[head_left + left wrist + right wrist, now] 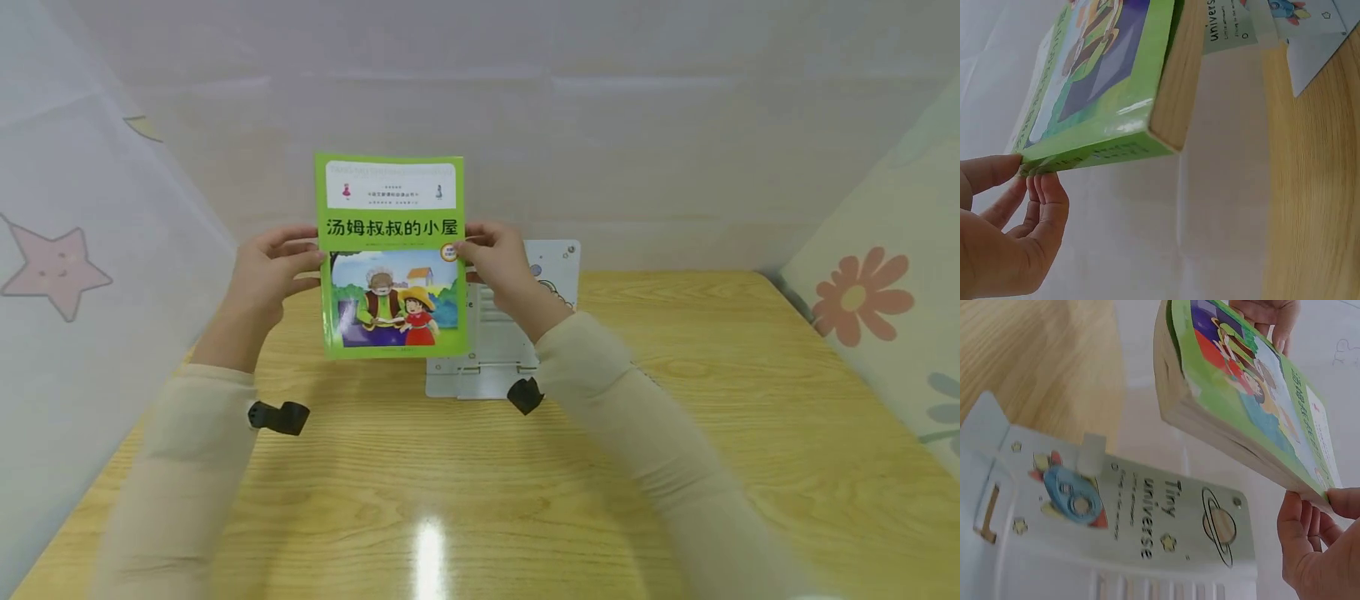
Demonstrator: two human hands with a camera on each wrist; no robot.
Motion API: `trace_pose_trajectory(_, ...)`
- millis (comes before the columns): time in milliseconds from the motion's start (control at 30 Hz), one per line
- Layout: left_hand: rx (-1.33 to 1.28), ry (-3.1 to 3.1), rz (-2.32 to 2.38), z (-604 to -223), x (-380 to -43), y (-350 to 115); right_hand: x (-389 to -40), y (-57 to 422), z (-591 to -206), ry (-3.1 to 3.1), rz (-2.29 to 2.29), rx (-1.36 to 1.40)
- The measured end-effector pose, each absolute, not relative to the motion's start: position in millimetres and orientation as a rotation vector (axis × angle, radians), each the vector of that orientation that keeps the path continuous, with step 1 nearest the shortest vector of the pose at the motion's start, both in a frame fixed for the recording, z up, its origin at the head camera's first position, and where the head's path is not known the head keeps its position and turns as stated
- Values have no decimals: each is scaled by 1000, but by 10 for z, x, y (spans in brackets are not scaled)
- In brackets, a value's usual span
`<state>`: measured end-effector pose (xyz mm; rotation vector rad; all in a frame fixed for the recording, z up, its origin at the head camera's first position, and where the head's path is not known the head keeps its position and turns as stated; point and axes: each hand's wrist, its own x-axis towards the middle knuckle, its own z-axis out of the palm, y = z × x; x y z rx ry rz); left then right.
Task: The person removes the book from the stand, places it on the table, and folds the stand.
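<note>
A thick green book (393, 292) with a picture cover is held upright above the table, its front facing the head camera. My left hand (262, 279) pinches its left side, thumb on the cover and fingers behind; in the left wrist view the fingers (1050, 203) are at the spine. On the opposite side my right hand (498, 262) pinches the page edge, with the thumb (1342, 501) on the cover. Behind the book stands a white book stand (504, 333) with printed drawings, partly hidden by the book and right hand.
The wooden table (420, 467) stretches out below both arms. A pale cloth wall (637, 150) rises behind it, and patterned side panels bear a star (56, 268) at left and a flower (862, 296) at right. The stand's base rests on the tabletop.
</note>
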<state>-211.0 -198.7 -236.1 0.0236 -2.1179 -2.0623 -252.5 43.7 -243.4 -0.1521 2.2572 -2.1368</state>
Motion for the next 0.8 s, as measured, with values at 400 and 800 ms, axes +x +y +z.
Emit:
trace_pose_trajectory(400, 62, -2120, -2189, -2465, -2049, -2352, -2518, 134, -2552, 2120, -2133, -77)
trace_pose_trajectory(800, 114, -2081, -2354, -2650, -2012, -2649, -2485, -114, -2719, 1988, -2113, -35)
